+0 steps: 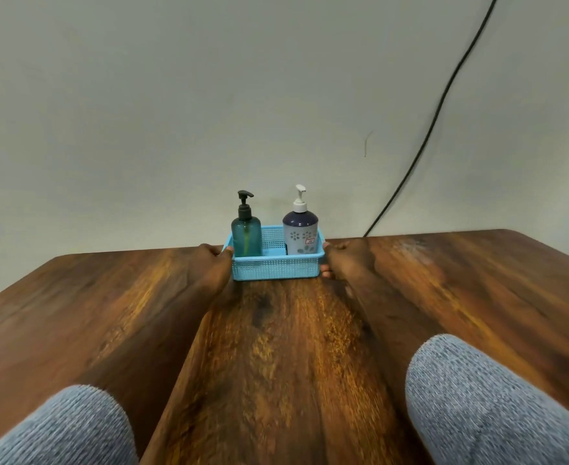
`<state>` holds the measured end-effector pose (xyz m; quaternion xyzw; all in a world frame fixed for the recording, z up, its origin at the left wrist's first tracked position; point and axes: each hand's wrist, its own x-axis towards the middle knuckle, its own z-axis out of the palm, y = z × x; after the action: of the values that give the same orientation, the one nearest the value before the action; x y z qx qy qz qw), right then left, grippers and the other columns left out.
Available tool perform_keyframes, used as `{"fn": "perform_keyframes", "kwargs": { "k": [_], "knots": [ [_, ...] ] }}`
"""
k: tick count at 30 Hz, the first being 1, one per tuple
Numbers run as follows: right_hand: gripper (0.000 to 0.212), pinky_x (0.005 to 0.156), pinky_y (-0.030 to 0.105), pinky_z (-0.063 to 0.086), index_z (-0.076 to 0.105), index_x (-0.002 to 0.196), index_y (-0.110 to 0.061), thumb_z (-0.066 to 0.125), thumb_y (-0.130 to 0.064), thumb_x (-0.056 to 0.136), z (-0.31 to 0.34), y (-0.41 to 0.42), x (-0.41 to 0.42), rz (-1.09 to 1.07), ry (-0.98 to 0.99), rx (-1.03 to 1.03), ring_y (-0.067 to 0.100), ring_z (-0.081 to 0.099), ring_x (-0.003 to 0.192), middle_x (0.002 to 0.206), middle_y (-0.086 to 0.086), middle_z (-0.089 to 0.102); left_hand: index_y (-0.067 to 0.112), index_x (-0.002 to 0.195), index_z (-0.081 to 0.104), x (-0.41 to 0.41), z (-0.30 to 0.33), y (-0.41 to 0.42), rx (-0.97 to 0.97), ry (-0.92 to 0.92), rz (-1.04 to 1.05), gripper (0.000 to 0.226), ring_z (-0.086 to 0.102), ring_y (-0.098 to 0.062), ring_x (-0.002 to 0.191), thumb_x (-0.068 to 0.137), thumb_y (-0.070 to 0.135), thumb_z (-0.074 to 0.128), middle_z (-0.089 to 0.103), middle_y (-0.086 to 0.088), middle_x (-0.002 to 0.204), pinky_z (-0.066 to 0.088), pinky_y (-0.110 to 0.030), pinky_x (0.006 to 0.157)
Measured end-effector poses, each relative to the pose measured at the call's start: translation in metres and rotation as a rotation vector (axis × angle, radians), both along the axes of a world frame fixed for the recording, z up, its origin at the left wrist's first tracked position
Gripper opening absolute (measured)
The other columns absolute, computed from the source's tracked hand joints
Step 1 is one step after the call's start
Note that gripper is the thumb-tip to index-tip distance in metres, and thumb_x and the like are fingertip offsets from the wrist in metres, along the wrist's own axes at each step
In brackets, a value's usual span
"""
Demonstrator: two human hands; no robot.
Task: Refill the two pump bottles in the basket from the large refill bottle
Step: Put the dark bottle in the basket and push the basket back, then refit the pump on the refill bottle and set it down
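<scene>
Standing at the far edge of the table [276,347], just before the wall [175,112], the basket [276,266] is gripped at its short ends: the left hand [214,260] is closed on one, the right hand [340,258] on the other. The teal bottle [246,238] and the white bottle [300,231] stand upright inside. Thin perforated plastic is judged light but flexible, and the tall bottles tippy, so a low, level pull is advised. Bare tabletop lies open toward the person. No refill bottle is seen.

both forearms bare, with grey-blue ribbed knit sleeves [58,431] pushed up toward the elbows.
</scene>
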<state>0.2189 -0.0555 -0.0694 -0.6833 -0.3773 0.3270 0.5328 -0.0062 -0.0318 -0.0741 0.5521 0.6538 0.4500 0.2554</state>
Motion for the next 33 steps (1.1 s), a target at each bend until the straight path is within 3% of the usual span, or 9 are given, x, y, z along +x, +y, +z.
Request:
{"fn": "perform_keyframes", "kwargs": {
  "k": [3, 7, 14, 20, 23, 25, 27, 30, 33],
  "knots": [
    [0.016, 0.069, 0.039, 0.063, 0.065, 0.083, -0.011, 0.067, -0.022, 0.095, -0.001, -0.030, 0.003, -0.038, -0.066, 0.029, 0.019, 0.072, 0.064, 0.073, 0.009, 0.072, 0.008, 0.105, 0.061, 0.013, 0.000, -0.034, 0.185, 0.048, 0.070, 0.019, 0.060, -0.014, 0.081, 0.098, 0.025, 0.060, 0.066, -0.007, 0.097, 0.040, -0.019, 0.051],
    [0.012, 0.067, 0.039, 0.064, 0.068, 0.080, -0.013, 0.065, -0.010, 0.092, 0.000, -0.085, 0.010, -0.018, -0.148, 0.067, 0.020, 0.073, 0.065, 0.070, 0.005, 0.072, 0.014, 0.093, 0.058, 0.033, 0.002, -0.081, 0.254, 0.155, -0.130, 0.012, 0.059, -0.003, 0.076, 0.096, 0.025, 0.063, 0.062, 0.003, 0.083, 0.046, -0.008, 0.052],
    [0.021, 0.065, 0.041, 0.063, 0.065, 0.074, -0.019, 0.063, -0.005, 0.089, 0.002, -0.203, 0.033, 0.035, -0.291, 0.154, 0.018, 0.072, 0.064, 0.069, 0.002, 0.070, 0.018, 0.080, 0.066, 0.100, 0.011, -0.183, 0.373, 0.173, -0.294, 0.009, 0.060, -0.011, 0.072, 0.085, 0.020, 0.073, 0.064, 0.004, 0.074, 0.053, -0.032, 0.067],
    [0.010, 0.074, 0.024, 0.055, 0.069, 0.083, -0.025, 0.068, -0.016, 0.090, 0.005, -0.303, 0.076, -0.010, -0.468, 0.175, 0.009, 0.066, 0.078, 0.082, -0.008, 0.069, 0.017, 0.080, 0.064, 0.165, 0.017, -0.273, 0.381, 0.190, -0.517, 0.011, 0.056, -0.006, 0.066, 0.087, 0.022, 0.070, 0.061, 0.004, 0.072, 0.040, -0.014, 0.059],
    [0.007, 0.083, 0.023, 0.049, 0.069, 0.092, -0.025, 0.070, -0.019, 0.089, 0.002, -0.343, 0.108, -0.082, -0.495, 0.119, 0.008, 0.061, 0.087, 0.091, -0.009, 0.067, 0.021, 0.086, 0.065, 0.199, 0.009, -0.309, 0.325, 0.091, -0.594, 0.011, 0.060, -0.008, 0.073, 0.088, 0.031, 0.069, 0.063, 0.007, 0.079, 0.047, -0.022, 0.065],
    [0.011, 0.089, 0.027, 0.052, 0.070, 0.092, -0.027, 0.074, -0.019, 0.087, -0.003, -0.360, 0.133, -0.128, -0.527, 0.092, 0.009, 0.060, 0.092, 0.097, -0.007, 0.067, 0.022, 0.088, 0.064, 0.222, 0.003, -0.332, 0.271, 0.118, -0.649, 0.011, 0.059, -0.003, 0.076, 0.091, 0.032, 0.068, 0.061, 0.012, 0.080, 0.047, -0.015, 0.069],
    [0.012, 0.080, 0.022, 0.054, 0.070, 0.090, -0.027, 0.072, -0.016, 0.087, -0.007, -0.378, 0.160, -0.190, -0.567, 0.099, 0.007, 0.062, 0.088, 0.096, -0.007, 0.068, 0.023, 0.087, 0.064, 0.250, -0.004, -0.352, 0.275, 0.127, -0.707, 0.006, 0.059, -0.001, 0.081, 0.091, 0.023, 0.069, 0.061, 0.016, 0.083, 0.045, -0.007, 0.072],
    [0.005, 0.062, 0.013, 0.043, 0.069, 0.088, -0.023, 0.067, -0.018, 0.090, -0.010, -0.400, 0.199, -0.273, -0.587, 0.077, 0.006, 0.062, 0.081, 0.088, -0.005, 0.068, 0.023, 0.090, 0.067, 0.290, -0.013, -0.369, 0.253, 0.047, -0.765, 0.004, 0.059, -0.010, 0.104, 0.092, 0.019, 0.068, 0.067, 0.008, 0.104, 0.049, -0.028, 0.098],
    [0.007, 0.067, 0.021, 0.044, 0.070, 0.095, -0.022, 0.064, -0.020, 0.091, -0.012, -0.411, 0.243, -0.366, -0.635, 0.044, 0.009, 0.060, 0.084, 0.093, -0.004, 0.069, 0.018, 0.104, 0.068, 0.326, -0.017, -0.380, 0.195, 0.010, -0.716, 0.012, 0.059, -0.012, 0.110, 0.095, 0.025, 0.065, 0.067, 0.006, 0.114, 0.037, -0.032, 0.110]
  ]
}}
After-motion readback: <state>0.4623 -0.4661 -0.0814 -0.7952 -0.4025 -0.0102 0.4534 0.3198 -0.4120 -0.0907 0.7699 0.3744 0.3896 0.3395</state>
